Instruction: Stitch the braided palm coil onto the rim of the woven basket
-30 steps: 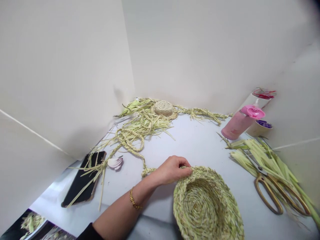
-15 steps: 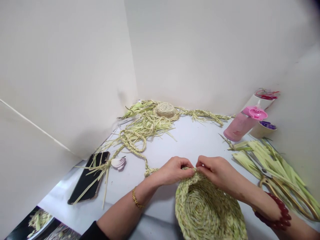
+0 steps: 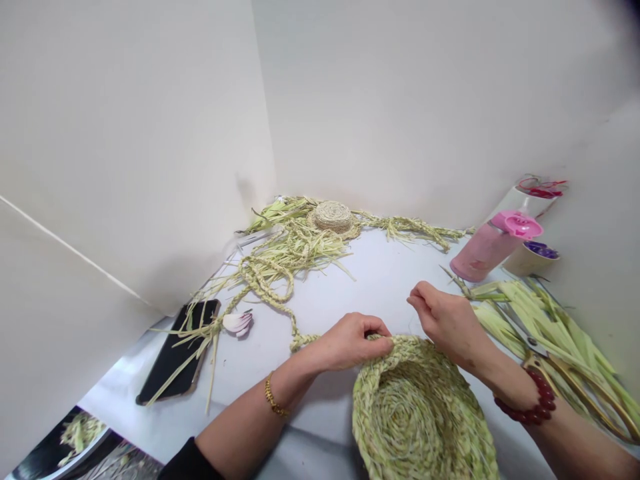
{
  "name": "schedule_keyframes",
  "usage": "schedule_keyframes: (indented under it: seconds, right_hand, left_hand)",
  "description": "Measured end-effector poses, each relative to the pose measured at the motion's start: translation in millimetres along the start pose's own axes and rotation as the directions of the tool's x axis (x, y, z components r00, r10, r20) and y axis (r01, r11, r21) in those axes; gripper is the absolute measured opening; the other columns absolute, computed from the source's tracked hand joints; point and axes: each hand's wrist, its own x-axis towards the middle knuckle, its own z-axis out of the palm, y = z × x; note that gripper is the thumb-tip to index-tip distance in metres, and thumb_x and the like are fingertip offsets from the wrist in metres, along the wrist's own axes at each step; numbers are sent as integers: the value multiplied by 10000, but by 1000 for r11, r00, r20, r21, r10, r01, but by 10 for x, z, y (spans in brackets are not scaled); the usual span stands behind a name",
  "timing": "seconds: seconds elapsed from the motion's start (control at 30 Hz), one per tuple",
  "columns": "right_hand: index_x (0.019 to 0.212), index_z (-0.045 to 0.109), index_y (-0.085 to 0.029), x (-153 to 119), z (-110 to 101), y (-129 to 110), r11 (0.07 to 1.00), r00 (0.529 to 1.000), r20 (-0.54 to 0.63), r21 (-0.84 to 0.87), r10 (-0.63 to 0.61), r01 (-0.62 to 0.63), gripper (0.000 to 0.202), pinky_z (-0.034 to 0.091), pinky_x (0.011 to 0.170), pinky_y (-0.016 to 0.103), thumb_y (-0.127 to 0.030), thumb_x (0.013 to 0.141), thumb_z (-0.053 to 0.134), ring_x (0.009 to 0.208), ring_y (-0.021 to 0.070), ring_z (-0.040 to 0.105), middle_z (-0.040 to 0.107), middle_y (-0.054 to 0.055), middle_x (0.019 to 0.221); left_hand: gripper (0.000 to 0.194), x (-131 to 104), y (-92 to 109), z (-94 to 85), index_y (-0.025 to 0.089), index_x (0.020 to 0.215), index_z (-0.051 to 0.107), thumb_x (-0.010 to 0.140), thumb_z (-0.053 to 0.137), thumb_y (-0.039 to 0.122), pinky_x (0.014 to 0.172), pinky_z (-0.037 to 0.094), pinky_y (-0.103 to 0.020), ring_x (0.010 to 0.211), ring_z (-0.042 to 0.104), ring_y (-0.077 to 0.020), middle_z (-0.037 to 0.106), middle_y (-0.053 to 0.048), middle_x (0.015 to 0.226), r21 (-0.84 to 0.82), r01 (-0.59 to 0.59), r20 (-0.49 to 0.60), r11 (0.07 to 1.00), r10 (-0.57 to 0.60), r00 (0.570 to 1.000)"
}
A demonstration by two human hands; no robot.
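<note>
A round woven basket [image 3: 400, 413], coiled from pale green braided husk, lies tilted with its hollow facing me. My left hand [image 3: 353, 343] pinches its far rim between thumb and fingers. From that spot a long husk braid [image 3: 267, 293] trails off to the left and loops on the table. My right hand [image 3: 450, 323] is raised just above and right of the rim, apart from it, with thumb and fingertips pressed together. Whatever is in that pinch is too small to make out; a faint thin line shows below the fingertips.
A phone [image 3: 180, 360] and a garlic-like bulb [image 3: 238, 323] lie left. At the back sit a small straw hat [image 3: 333, 217] and loose husk strips [image 3: 305, 250]. On the right are a pink bottle [image 3: 483, 250], a cup [image 3: 527, 260], scissors [image 3: 537, 347] and husks [image 3: 555, 317].
My right hand has left the basket's rim and moved up and to the right, still pinched. My left hand keeps its hold on the rim.
</note>
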Motion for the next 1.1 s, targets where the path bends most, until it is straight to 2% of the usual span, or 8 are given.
schedule_keyframes:
  seconds: [0.2, 0.33, 0.4, 0.5, 0.6, 0.8, 1.0, 1.1]
  right_hand:
    - [920, 574, -210, -53, -107, 213, 868, 946, 291, 422, 145, -263, 274, 270, 512, 241, -455, 813, 516, 527, 123, 377, 401, -51, 556]
    - [878, 554, -174, -236, 2, 224, 545, 815, 576, 665, 62, -511, 400, 275, 512, 222, -552, 747, 576, 550, 97, 374, 452, -39, 634]
    - [797, 525, -165, -336, 90, 158, 403, 766, 643, 702, -5, -587, 412, 296, 523, 218, -548, 695, 635, 563, 94, 400, 482, -29, 659]
    - [730, 473, -174, -455, 193, 45, 317, 791, 606, 738, 78, -596, 398, 292, 508, 213, -522, 685, 659, 539, 88, 388, 450, -47, 614]
    - [722, 454, -184, -544, 242, -18, 296, 827, 527, 773, 194, -561, 374, 296, 500, 217, -520, 732, 617, 531, 92, 386, 436, -51, 602]
    - [695, 455, -191, -699, 311, -30, 374, 856, 416, 774, 306, -510, 344, 316, 506, 222, -500, 774, 585, 553, 101, 391, 426, -45, 610]
    - [757, 493, -190, -736, 277, 5, 241, 817, 533, 781, 220, -575, 351, 346, 534, 236, -534, 779, 557, 588, 122, 433, 489, -21, 667]
    - [841, 558, -179, -639, 168, 100, 406, 841, 484, 737, 243, -541, 344, 318, 529, 230, -504, 741, 605, 591, 118, 405, 455, -28, 641]
  left_hand:
    - [208, 12, -12, -19, 119, 814, 657, 751, 516, 259, 560, 341, -173, 606, 416, -77, 549, 21, 673, -20, 10, 1, 1000, -10, 1000]
    - [233, 42, -72, -38, 118, 859, 660, 774, 527, 290, 611, 372, -181, 660, 470, -89, 594, 3, 731, -60, -28, 28, 998, 30, 999]
    - [249, 77, -80, -64, 111, 880, 660, 784, 531, 301, 641, 389, -189, 690, 494, -98, 614, -14, 765, -52, -37, 31, 998, 38, 999]
    - [273, 156, -24, -154, 119, 919, 655, 789, 535, 327, 646, 395, -196, 710, 512, -106, 625, -24, 797, 23, -41, 17, 999, 40, 999]
    - [317, 235, 87, -309, 133, 891, 647, 809, 500, 403, 602, 383, -204, 662, 507, -103, 604, -17, 757, 141, -12, 40, 990, 6, 999]
    - [280, 246, 186, -517, 150, 869, 620, 763, 572, 404, 562, 342, -197, 621, 453, -87, 538, 13, 711, 219, 60, 287, 974, -123, 950]
    - [206, 127, 151, -399, 154, 892, 566, 763, 558, 315, 595, 336, -186, 678, 425, -91, 507, 27, 755, 173, 33, 232, 984, -74, 970]
    - [188, 78, 156, -319, 157, 905, 560, 772, 518, 284, 624, 354, -188, 716, 447, -101, 526, 20, 791, 184, 41, 166, 982, -72, 984]
